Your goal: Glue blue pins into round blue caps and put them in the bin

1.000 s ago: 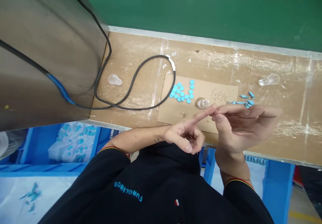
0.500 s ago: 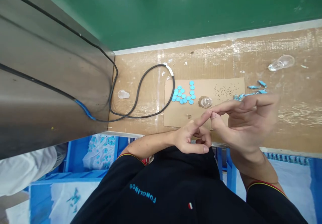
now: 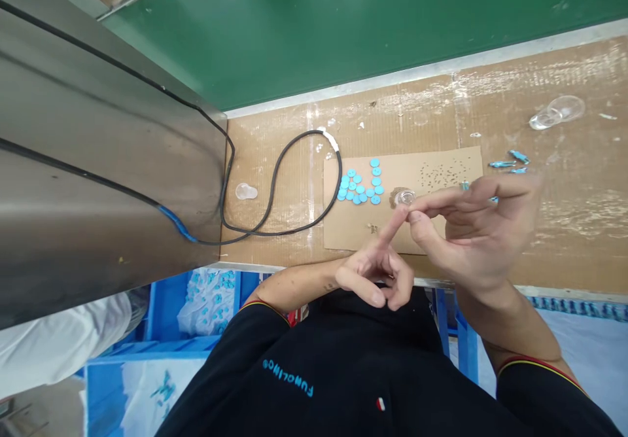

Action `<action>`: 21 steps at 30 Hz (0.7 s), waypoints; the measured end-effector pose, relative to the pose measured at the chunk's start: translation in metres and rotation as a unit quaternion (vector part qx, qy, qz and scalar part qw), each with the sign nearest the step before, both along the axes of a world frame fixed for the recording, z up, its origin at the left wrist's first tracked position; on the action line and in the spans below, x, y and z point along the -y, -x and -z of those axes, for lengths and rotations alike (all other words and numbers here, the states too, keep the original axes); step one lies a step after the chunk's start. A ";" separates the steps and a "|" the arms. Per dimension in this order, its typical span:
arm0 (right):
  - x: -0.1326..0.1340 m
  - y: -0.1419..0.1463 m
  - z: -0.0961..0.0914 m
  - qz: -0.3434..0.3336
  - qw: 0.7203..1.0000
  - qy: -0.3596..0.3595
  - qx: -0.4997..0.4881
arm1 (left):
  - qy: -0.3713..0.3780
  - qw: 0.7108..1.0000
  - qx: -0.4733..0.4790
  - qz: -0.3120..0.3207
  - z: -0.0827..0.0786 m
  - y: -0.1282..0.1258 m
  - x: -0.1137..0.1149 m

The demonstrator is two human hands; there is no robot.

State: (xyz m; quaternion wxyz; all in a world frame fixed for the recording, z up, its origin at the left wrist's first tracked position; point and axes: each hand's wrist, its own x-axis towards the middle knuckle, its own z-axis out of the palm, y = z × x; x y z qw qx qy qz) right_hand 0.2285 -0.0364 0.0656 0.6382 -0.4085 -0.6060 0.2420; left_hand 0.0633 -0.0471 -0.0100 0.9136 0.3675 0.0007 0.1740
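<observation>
My left hand [image 3: 375,270] points its index finger up and right, the other fingers loosely curled and apart. Its fingertip meets the pinched thumb and index finger of my right hand [image 3: 475,241]. Whatever sits in that pinch is too small to make out. Just beyond the fingertips, a small clear cup [image 3: 405,197] stands on a cardboard sheet [image 3: 350,231]. Round blue discs [image 3: 376,181] lie left of the cup, partly in a row. Tiny dark specks [image 3: 439,175] are scattered to its right. Slim blue pieces [image 3: 502,164] lie beyond my right hand, which hides some.
A black cable [image 3: 272,182] loops over the bench from a metal cabinet [image 3: 98,162] on the left. Clear plastic pieces [image 3: 557,112] lie far right, another [image 3: 246,191] left. Blue bins [image 3: 161,299] stand below, near another person's white sleeve [image 3: 63,345].
The view has shifted slightly. My fingertips stay together, now closer to the clear cup. My left hand's curled fingers have moved a little.
</observation>
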 end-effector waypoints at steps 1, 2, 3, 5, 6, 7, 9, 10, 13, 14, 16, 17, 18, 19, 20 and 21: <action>-0.001 -0.001 0.001 0.000 1.000 -0.002 0.007 | 0.032 0.999 0.016 0.004 0.001 0.001 0.000; -0.003 -0.003 0.002 0.001 1.000 -0.007 0.016 | 0.062 0.997 0.036 0.004 0.002 0.002 0.000; -0.004 -0.006 0.002 0.000 0.999 -0.015 0.029 | 0.088 0.995 0.052 0.001 0.004 0.003 0.001; -0.008 -0.011 0.001 -0.005 0.997 -0.041 0.068 | 0.127 0.988 0.084 -0.016 0.008 0.003 0.004; -0.010 -0.013 0.000 -0.009 0.994 -0.057 0.094 | 0.143 0.985 0.095 -0.026 0.010 0.003 0.006; -0.012 -0.015 -0.002 -0.013 0.990 -0.076 0.117 | 0.159 0.982 0.101 -0.032 0.011 0.003 0.007; -0.015 -0.017 -0.003 -0.023 0.981 -0.114 0.154 | 0.182 0.977 0.108 -0.028 0.013 0.004 0.010; -0.017 -0.018 -0.004 -0.027 0.978 -0.130 0.164 | 0.188 0.974 0.122 -0.022 0.013 0.004 0.010; -0.018 -0.022 -0.001 -0.026 0.969 -0.154 0.191 | 0.182 0.967 0.176 0.001 0.012 0.007 0.008; -0.017 -0.024 0.001 -0.027 0.965 -0.159 0.206 | 0.179 0.967 0.181 0.006 0.012 0.009 0.006; -0.014 -0.031 0.004 -0.031 0.955 -0.170 0.240 | 0.181 0.973 0.144 0.013 0.011 0.010 0.001; -0.012 -0.035 0.004 -0.039 0.948 -0.179 0.260 | 0.183 0.975 0.121 0.017 0.010 0.011 -0.001; -0.010 -0.039 0.002 -0.050 0.939 -0.184 0.285 | 0.185 0.976 0.111 0.022 0.007 0.011 -0.003; -0.009 -0.043 0.000 -0.065 0.929 -0.184 0.314 | 0.188 0.976 0.112 0.026 0.004 0.011 -0.004; -0.008 -0.047 -0.004 -0.083 0.918 -0.180 0.343 | 0.189 0.973 0.125 0.030 0.000 0.011 -0.005; -0.007 -0.049 -0.009 -0.102 0.907 -0.175 0.368 | 0.191 0.970 0.149 0.035 -0.005 0.010 -0.005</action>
